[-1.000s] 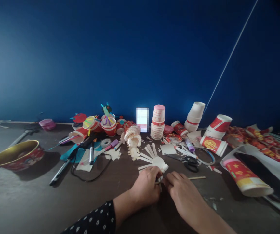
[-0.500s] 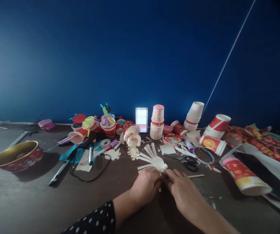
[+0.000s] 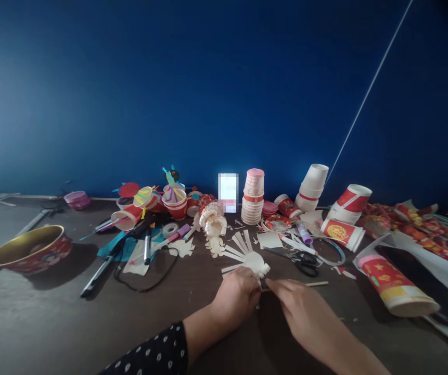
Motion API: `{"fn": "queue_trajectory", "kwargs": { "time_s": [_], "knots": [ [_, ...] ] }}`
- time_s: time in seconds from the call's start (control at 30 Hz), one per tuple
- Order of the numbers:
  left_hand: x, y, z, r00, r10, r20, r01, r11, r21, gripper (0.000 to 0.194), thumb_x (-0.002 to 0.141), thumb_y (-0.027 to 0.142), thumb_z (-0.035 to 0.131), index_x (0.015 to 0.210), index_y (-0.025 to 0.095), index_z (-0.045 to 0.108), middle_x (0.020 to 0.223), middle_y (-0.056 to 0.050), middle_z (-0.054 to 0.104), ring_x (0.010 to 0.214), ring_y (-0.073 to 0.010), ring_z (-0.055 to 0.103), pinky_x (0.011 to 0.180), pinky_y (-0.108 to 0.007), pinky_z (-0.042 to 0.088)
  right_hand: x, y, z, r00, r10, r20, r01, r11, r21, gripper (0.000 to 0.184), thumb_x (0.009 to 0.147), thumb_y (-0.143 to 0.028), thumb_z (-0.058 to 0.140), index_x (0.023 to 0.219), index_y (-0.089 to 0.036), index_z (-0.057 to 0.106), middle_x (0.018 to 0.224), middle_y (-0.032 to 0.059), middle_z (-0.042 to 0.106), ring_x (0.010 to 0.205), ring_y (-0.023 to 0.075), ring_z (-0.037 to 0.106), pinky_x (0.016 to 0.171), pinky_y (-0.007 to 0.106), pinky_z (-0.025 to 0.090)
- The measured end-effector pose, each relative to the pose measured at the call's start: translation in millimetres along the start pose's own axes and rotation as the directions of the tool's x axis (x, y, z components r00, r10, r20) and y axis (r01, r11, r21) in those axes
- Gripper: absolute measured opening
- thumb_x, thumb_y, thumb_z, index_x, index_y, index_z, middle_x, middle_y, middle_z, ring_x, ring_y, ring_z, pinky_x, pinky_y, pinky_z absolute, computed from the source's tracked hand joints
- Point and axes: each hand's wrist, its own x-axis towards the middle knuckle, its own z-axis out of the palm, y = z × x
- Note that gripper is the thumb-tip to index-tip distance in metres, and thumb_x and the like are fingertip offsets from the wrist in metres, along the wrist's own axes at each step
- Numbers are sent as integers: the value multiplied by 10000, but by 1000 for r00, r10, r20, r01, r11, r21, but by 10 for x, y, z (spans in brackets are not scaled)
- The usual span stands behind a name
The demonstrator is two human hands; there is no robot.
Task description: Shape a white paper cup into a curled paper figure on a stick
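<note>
A white paper cup cut into fanned strips (image 3: pixel 253 261) lies on the dark table, its round base up and its strips spreading left and upward. My left hand (image 3: pixel 236 298) is closed around the near edge of this cup, hiding its lower part. My right hand (image 3: pixel 301 306) reaches in from the right, with its fingertips at a thin paper strip beside the cup. I cannot tell whether those fingers pinch the strip. A wooden stick (image 3: pixel 317 284) lies just beyond my right hand.
Behind the cut cup stands a curled paper-cup figure (image 3: pixel 213 224). Scissors (image 3: pixel 305 263), a glue stick (image 3: pixel 304 234), stacked paper cups (image 3: pixel 252 197), a tape roll (image 3: pixel 169 229), marker pens (image 3: pixel 147 247) and a red bowl (image 3: pixel 29 250) sit around. Paper scraps are scattered about.
My right hand has drawn slightly rightward from the cut cup, its fingers stretched out more. My left hand stays on the cup.
</note>
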Motion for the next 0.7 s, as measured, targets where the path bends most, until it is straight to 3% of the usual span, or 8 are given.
{"fn": "queue_trajectory", "kwargs": {
  "time_s": [0.17,0.37,0.47,0.6,0.7],
  "knots": [
    [3,1,13,998,-61,21,60,998,22,154,714,53,548,584,134,555,679,-30,593,693,-147,540,634,-232,389,-1,-48,-43,999,28,28,-25,994,-106,358,811,-39,365,926,-174,675,928,77,645,879,186,576,809,307,417],
    [-8,27,-32,996,-73,58,72,997,6,152,753,85,521,613,140,545,714,-41,594,731,-159,536,676,-246,391,17,-115,-38,995,53,86,-36,982,-185,334,809,-27,386,917,-161,672,927,71,629,861,191,549,768,300,378],
    [-21,50,-74,992,-110,54,111,994,-14,55,724,99,538,715,147,561,745,-37,587,740,-165,525,682,-253,387,23,-118,-27,993,63,96,-41,975,-217,315,808,-35,402,932,-146,669,950,83,623,871,194,540,767,298,363],
    [-32,73,-118,980,-194,49,197,979,-57,243,634,100,578,866,163,541,818,-31,579,752,-169,514,679,-256,384,36,-110,-10,997,40,67,-22,968,-251,307,816,-36,409,939,-140,670,949,91,627,862,187,539,767,293,352],
    [-38,79,-135,975,-213,60,218,971,-96,254,627,104,567,869,170,529,836,-33,577,757,-173,516,678,-259,384,50,-109,-1,998,28,59,-11,964,-266,300,821,-32,412,923,-143,671,931,83,628,851,182,539,766,292,347]
  ]
}}
